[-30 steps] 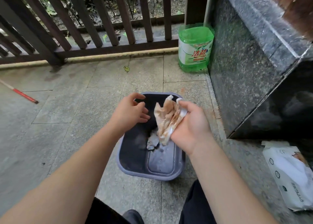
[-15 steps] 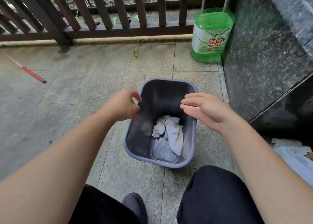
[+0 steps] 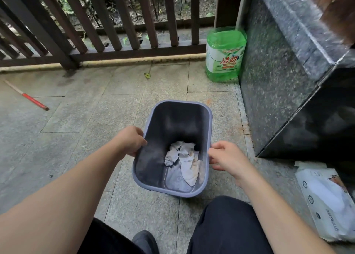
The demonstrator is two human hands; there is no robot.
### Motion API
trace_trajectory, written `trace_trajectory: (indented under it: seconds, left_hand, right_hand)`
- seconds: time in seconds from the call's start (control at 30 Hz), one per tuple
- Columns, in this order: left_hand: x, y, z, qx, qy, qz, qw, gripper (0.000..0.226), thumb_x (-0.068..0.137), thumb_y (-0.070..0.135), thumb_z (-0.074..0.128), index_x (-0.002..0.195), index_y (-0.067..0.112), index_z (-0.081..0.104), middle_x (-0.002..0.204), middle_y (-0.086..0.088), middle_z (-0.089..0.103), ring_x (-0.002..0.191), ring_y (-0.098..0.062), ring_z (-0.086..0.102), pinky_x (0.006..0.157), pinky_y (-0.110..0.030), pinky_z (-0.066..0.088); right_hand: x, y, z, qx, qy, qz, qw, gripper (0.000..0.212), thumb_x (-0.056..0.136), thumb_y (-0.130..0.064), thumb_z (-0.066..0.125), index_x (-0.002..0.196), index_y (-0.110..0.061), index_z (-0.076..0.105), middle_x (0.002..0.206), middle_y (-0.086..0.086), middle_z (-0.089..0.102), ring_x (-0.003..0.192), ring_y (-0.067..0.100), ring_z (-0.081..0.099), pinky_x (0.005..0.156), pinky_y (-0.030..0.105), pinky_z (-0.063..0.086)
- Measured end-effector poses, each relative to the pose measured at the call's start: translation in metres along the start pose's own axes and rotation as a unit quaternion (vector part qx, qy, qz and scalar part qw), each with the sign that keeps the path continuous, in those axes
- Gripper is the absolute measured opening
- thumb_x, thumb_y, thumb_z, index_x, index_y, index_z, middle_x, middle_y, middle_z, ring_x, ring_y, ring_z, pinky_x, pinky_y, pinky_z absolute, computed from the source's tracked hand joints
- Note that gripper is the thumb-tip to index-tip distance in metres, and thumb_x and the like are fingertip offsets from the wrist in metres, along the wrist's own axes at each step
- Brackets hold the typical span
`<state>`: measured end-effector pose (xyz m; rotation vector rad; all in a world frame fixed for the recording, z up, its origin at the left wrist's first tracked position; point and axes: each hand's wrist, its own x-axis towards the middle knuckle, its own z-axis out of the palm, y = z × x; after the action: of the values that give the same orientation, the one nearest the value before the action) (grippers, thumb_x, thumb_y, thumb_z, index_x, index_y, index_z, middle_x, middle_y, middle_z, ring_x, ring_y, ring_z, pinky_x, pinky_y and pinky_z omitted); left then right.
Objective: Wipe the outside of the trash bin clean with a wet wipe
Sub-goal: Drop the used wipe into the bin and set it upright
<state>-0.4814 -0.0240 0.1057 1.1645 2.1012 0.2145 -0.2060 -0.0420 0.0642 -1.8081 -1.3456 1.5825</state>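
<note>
the grey trash bin (image 3: 209,117) stands on the tiled floor (image 3: 76,119) between both hands. the left hand (image 3: 130,141) grips its left rim; the right hand (image 3: 227,157) curls its fingers at the right rim. crumpled wet wipes (image 3: 182,157) lie inside. a green jug (image 3: 224,55) by the stone wall reads "洁劲 100". the wipes pack (image 3: 326,201) has unreadable print.

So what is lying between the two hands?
In the head view, the trash bin sits between the left hand and right hand, with used wipes inside it.
</note>
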Motion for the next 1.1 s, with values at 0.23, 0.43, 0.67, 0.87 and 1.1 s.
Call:
trace_trajectory:
  seconds: [0.23,0.43,0.67,0.87,1.1]
  left_hand:
    - [-0.006,0.052,0.001,0.032,0.048,0.026,0.998,0.021,0.088,-0.002,0.053,0.083,0.005,0.072,0.087,-0.018,0.073,0.078,-0.032,0.07,0.068,-0.042,0.062]
    - [0.004,0.136,-0.024,-0.095,-0.017,0.051,0.994,0.01,0.093,0.002,0.064,0.097,-0.005,0.07,0.096,-0.021,0.071,0.079,-0.032,0.069,0.054,-0.032,0.058]
    - [0.068,0.204,-0.008,-0.163,-0.008,0.078,0.983,0.009,0.093,0.0,0.065,0.084,0.001,0.065,0.074,-0.013,0.063,0.059,-0.021,0.061,0.048,-0.03,0.056]
    - [0.139,0.233,0.016,-0.201,-0.004,0.104,0.974,0.014,0.093,-0.001,0.063,0.083,0.008,0.066,0.069,-0.009,0.064,0.057,-0.016,0.063,0.036,-0.022,0.05]
    - [0.198,0.252,0.019,-0.186,-0.011,0.114,0.976,0.008,0.092,0.001,0.063,0.097,0.004,0.07,0.072,-0.009,0.065,0.059,-0.016,0.063,0.038,-0.021,0.051]
  right_hand:
    - [0.0,-0.032,-0.032,-0.043,0.072,-0.024,0.996,0.019,0.07,-0.016,0.069,0.085,-0.016,0.057,0.085,0.004,0.069,0.077,0.022,0.066,0.063,0.033,0.05]
    - [0.032,-0.095,-0.112,-0.116,0.176,-0.069,0.975,0.01,0.075,-0.014,0.059,0.081,-0.012,0.051,0.091,0.012,0.064,0.084,0.032,0.062,0.059,0.033,0.042]
    - [0.1,-0.145,-0.148,-0.261,0.246,-0.026,0.933,0.008,0.088,-0.011,0.057,0.095,-0.009,0.055,0.107,0.015,0.061,0.104,0.037,0.063,0.072,0.033,0.042]
    - [0.165,-0.155,-0.156,-0.273,0.291,0.027,0.917,0.043,0.09,-0.014,0.061,0.131,-0.006,0.05,0.138,0.015,0.054,0.125,0.036,0.056,0.091,0.039,0.048]
    - [0.222,-0.159,-0.162,-0.29,0.272,0.034,0.917,0.042,0.09,-0.013,0.061,0.13,-0.002,0.053,0.136,0.018,0.055,0.121,0.037,0.059,0.093,0.04,0.05]
